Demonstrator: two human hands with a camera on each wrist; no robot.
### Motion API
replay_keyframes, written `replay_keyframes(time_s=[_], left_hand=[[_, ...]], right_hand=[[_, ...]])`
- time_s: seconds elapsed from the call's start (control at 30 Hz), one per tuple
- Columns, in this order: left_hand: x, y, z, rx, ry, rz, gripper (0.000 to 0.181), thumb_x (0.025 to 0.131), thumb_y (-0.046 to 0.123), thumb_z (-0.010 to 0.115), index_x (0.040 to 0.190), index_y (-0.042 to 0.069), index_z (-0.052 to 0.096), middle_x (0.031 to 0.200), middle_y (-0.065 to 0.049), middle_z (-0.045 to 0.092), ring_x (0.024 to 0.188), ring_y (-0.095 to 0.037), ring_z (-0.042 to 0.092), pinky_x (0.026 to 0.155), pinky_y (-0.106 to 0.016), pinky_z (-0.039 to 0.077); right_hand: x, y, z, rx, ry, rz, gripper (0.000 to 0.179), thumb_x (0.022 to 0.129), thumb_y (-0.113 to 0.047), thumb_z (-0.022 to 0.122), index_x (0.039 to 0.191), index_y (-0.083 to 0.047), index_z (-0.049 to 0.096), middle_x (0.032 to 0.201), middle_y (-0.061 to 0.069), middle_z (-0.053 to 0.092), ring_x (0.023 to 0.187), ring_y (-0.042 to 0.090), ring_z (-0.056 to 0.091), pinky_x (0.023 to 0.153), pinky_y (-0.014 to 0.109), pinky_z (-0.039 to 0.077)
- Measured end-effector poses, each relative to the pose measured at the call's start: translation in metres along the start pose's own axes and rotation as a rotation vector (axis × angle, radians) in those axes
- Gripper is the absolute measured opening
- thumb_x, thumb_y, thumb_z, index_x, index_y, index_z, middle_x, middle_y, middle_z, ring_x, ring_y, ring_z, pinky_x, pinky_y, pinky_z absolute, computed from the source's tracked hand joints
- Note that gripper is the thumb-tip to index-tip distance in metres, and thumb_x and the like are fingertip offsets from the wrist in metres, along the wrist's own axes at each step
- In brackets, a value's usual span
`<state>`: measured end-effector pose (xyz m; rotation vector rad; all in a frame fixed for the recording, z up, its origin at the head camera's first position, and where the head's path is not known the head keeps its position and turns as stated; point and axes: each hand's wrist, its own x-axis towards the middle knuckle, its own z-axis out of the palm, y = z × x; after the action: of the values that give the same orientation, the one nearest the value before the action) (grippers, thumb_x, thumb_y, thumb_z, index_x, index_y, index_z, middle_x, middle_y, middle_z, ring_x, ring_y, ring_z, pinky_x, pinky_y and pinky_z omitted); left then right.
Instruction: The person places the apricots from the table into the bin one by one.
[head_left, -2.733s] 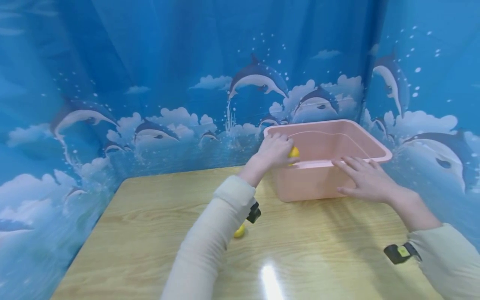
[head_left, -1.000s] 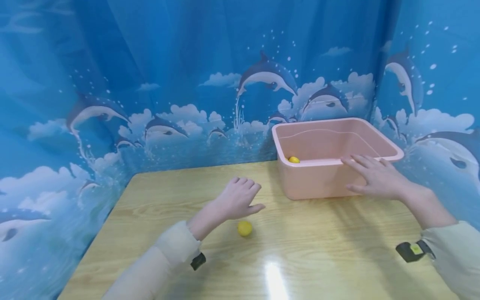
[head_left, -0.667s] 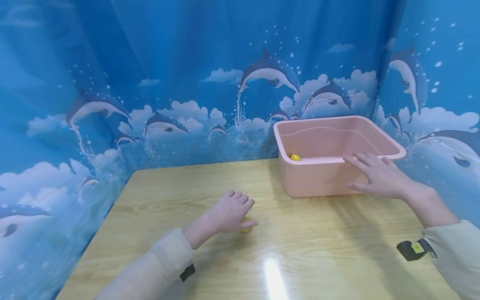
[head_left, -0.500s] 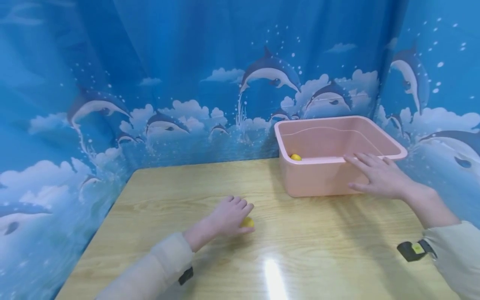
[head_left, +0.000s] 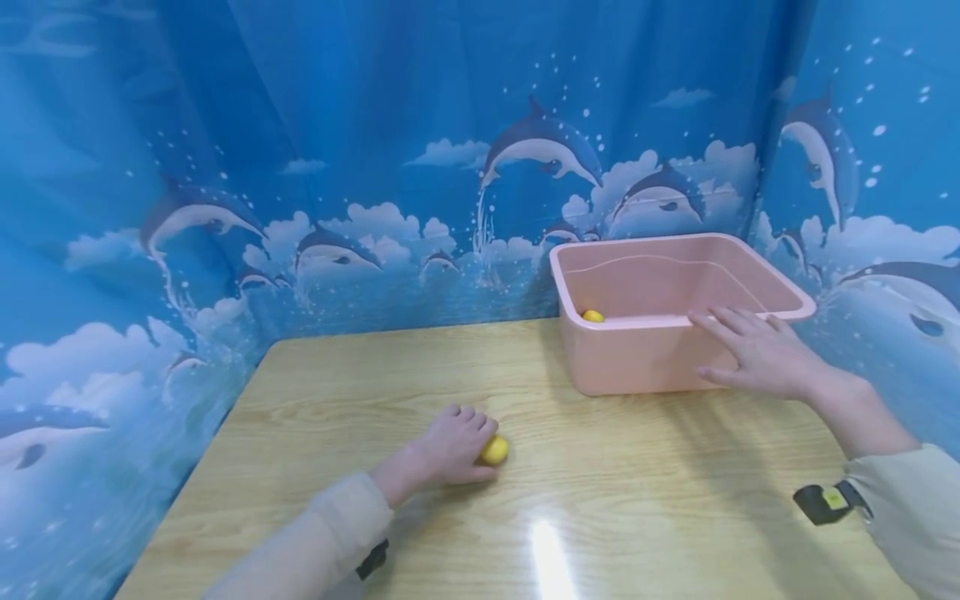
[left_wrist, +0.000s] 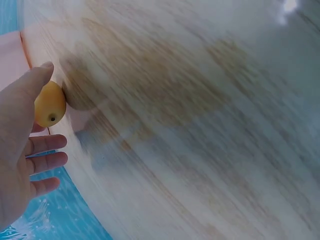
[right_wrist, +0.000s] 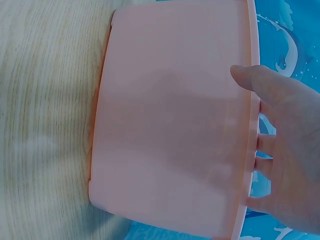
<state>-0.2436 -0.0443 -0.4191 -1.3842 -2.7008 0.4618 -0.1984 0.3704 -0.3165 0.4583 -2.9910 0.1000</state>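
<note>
On the wooden table, a yellow lemon [head_left: 494, 450] sits between the thumb and fingers of my left hand [head_left: 448, 448], which pinches it low at the tabletop. In the left wrist view, the thumb lies along one side of the lemon [left_wrist: 51, 104], while several other fingers stretch out beyond it; the far contact is hidden. A pink plastic bin [head_left: 630, 354] stands at the back right. My right hand [head_left: 761, 354] rests at its front rim with fingers spread and fairly straight. Another lemon [head_left: 593, 317] shows inside the bin's left corner, partly hidden by the rim.
A blue dolphin-print curtain [head_left: 360, 150] hangs behind and beside the table [head_left: 337, 375]. The bin stands close to that curtain. Bright glare [head_left: 551, 558] marks the table's front area.
My left hand has come back from the bin, where it held a lemon now lying inside. It has lowered around the lemon on the table. The right hand stays at the rim.
</note>
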Motion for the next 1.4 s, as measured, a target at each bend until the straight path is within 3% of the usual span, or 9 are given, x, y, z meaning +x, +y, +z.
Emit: replay_keyframes(time_s=[0.3, 0.57, 0.77, 1.4], left_hand=[[0.002, 0.003, 0.003, -0.029, -0.028, -0.005, 0.051, 0.086, 0.060, 0.049, 0.111, 0.016, 0.055, 0.100, 0.001, 0.056, 0.092, -0.014, 0.050, 0.082, -0.033, 0.041], [0.005, 0.002, -0.001, -0.065, 0.065, 0.006, 0.041, 0.084, 0.056, 0.056, 0.096, 0.016, 0.056, 0.086, 0.004, 0.052, 0.081, -0.013, 0.047, 0.075, -0.031, 0.041], [0.011, 0.001, -0.008, -0.108, 0.111, -0.005, 0.036, 0.082, 0.050, 0.059, 0.095, 0.016, 0.055, 0.086, 0.005, 0.050, 0.081, -0.012, 0.045, 0.076, -0.031, 0.041], [0.026, 0.001, -0.030, -0.048, 0.201, -0.003, 0.038, 0.077, 0.049, 0.065, 0.094, 0.016, 0.053, 0.088, 0.005, 0.050, 0.082, -0.013, 0.047, 0.076, -0.030, 0.040]], right_hand=[[-0.001, -0.001, 0.001, 0.004, -0.005, 0.002, 0.080, 0.086, -0.050, 0.058, 0.145, -0.009, 0.025, 0.143, 0.029, 0.026, 0.128, 0.048, 0.022, 0.095, 0.070, 0.012], [-0.001, -0.001, 0.001, 0.001, -0.004, 0.000, 0.080, 0.086, -0.050, 0.058, 0.145, -0.009, 0.024, 0.142, 0.029, 0.026, 0.128, 0.048, 0.022, 0.094, 0.070, 0.012], [-0.001, -0.001, 0.000, 0.000, 0.009, -0.001, 0.077, 0.085, -0.046, 0.061, 0.144, -0.009, 0.028, 0.143, 0.028, 0.027, 0.129, 0.047, 0.022, 0.096, 0.069, 0.012], [0.000, -0.002, 0.001, -0.022, 0.007, 0.008, 0.077, 0.085, -0.044, 0.063, 0.143, -0.007, 0.028, 0.142, 0.028, 0.027, 0.129, 0.047, 0.022, 0.096, 0.068, 0.013]])
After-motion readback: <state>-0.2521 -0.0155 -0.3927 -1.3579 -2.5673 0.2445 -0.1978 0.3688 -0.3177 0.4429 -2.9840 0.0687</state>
